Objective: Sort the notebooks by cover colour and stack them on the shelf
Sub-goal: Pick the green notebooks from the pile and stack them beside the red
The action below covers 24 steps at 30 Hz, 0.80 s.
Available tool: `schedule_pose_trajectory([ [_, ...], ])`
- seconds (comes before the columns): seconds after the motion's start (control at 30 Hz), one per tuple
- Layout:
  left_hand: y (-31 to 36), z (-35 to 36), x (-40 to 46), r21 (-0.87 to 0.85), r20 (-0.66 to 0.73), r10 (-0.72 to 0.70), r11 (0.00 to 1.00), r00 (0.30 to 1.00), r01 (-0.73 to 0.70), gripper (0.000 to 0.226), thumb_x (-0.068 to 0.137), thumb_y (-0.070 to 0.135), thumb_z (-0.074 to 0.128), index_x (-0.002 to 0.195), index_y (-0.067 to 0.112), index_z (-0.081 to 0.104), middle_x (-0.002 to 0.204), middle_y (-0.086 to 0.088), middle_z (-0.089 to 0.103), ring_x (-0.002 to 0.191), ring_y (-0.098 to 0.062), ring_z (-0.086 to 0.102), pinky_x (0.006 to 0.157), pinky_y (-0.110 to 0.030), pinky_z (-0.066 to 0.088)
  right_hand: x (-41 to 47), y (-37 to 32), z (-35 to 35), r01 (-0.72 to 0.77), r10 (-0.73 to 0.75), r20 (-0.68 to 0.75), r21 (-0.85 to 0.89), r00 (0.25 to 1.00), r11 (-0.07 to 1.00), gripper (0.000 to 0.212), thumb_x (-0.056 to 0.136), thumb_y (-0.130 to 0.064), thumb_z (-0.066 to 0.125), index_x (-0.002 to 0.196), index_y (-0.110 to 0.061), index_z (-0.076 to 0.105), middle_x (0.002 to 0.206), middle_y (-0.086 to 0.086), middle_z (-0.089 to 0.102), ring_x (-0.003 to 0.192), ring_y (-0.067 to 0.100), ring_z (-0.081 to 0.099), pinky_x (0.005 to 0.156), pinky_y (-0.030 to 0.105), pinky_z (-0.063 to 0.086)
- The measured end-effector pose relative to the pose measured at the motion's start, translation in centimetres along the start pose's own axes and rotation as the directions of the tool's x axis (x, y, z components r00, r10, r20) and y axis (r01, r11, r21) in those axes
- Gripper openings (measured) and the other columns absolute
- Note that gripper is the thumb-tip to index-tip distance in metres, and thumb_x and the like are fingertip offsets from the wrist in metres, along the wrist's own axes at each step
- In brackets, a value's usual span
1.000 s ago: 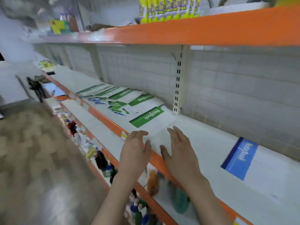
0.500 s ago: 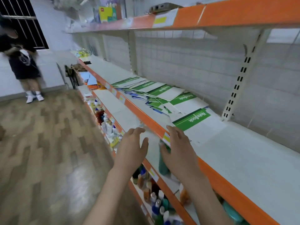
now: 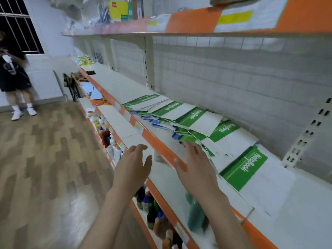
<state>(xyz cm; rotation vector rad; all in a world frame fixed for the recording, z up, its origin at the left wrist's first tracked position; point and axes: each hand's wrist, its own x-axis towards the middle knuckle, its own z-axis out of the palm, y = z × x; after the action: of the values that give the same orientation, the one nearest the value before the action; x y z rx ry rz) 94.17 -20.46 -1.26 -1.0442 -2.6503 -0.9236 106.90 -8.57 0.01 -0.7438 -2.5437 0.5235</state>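
Hands: our left hand [image 3: 133, 165] and right hand [image 3: 196, 163] hover wide, holding nothing.
Advice: we should lift green notebooks [image 3: 190, 117] squarely off the shelf [image 3: 158, 146], leaving blue notebooks [image 3: 158, 123].

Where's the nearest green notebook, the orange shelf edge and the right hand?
Nearest green-and-white paper notebook [image 3: 244, 169], head view, green band.
Orange metal shelf edge [image 3: 158, 146], head view, front strip.
Right hand [image 3: 195, 168], head view, back.

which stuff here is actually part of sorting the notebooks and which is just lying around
Part of the job:
- green-and-white paper notebooks spread along the shelf
- blue-covered notebooks under them
- white metal shelf with orange edge
- left hand and right hand, both holding nothing

Just lying about:
- coloured plastic bottles on the lower shelf
- yellow packets at the far end
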Motion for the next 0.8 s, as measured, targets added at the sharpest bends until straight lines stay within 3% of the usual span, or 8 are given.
schedule_pose_trajectory([
  [0.17, -2.7, -0.6, 6.4, 0.043, 0.028, 0.054, 0.998, 0.998, -0.055, 0.041, 0.095, 0.034, 0.050, 0.133, 0.019, 0.047, 0.134, -0.002, 0.052, 0.116, -0.019, 0.053, 0.090, -0.028, 0.044, 6.2, -0.4, 1.6, -0.045, 0.045, -0.043, -0.004, 0.998, 0.999, 0.056, 0.096, -0.037, 0.044, 0.146, -0.021, 0.024, 0.148, 0.001, 0.031, 0.133, 0.018, 0.035, 0.106, 0.032, 0.035],
  [0.5, -1.7, 3.7, 13.1, -0.058, 0.135, 0.215, 0.976, 0.967, -0.209, 0.041, 0.095, 0.035, 0.048, 0.133, 0.021, 0.046, 0.134, 0.000, 0.048, 0.124, -0.020, 0.043, 0.095, -0.034, 0.042, 10.2, 1.3, 2.6, -0.169, 0.164, -0.136, -0.028, 0.977, 0.985, 0.054, 0.094, -0.033, 0.048, 0.144, -0.021, 0.031, 0.146, -0.001, 0.033, 0.128, 0.020, 0.041, 0.102, 0.032, 0.039],
  [0.63, 2.2, 6.6, 15.2, -0.132, 0.186, 0.397, 0.917, 0.899, -0.377, 0.038, 0.094, 0.032, 0.051, 0.129, 0.018, 0.050, 0.127, -0.002, 0.050, 0.121, -0.020, 0.045, 0.098, -0.035, 0.042, 9.6, 3.8, 0.9, -0.335, 0.316, -0.214, -0.057, 0.924, 0.941, 0.054, 0.094, -0.034, 0.049, 0.143, -0.021, 0.032, 0.146, 0.002, 0.035, 0.127, 0.024, 0.043, 0.101, 0.036, 0.041],
  [0.8, 8.4, 10.0, 15.3, -0.233, 0.211, 0.621, 0.782, 0.755, -0.578, 0.036, 0.094, 0.036, 0.048, 0.128, 0.024, 0.050, 0.131, 0.005, 0.047, 0.122, -0.014, 0.041, 0.101, -0.032, 0.038, 7.0, 7.1, -1.7, -0.568, 0.508, -0.359, -0.079, 0.783, 0.819, 0.053, 0.092, -0.031, 0.051, 0.141, -0.018, 0.035, 0.142, 0.003, 0.040, 0.125, 0.023, 0.043, 0.094, 0.033, 0.041],
])
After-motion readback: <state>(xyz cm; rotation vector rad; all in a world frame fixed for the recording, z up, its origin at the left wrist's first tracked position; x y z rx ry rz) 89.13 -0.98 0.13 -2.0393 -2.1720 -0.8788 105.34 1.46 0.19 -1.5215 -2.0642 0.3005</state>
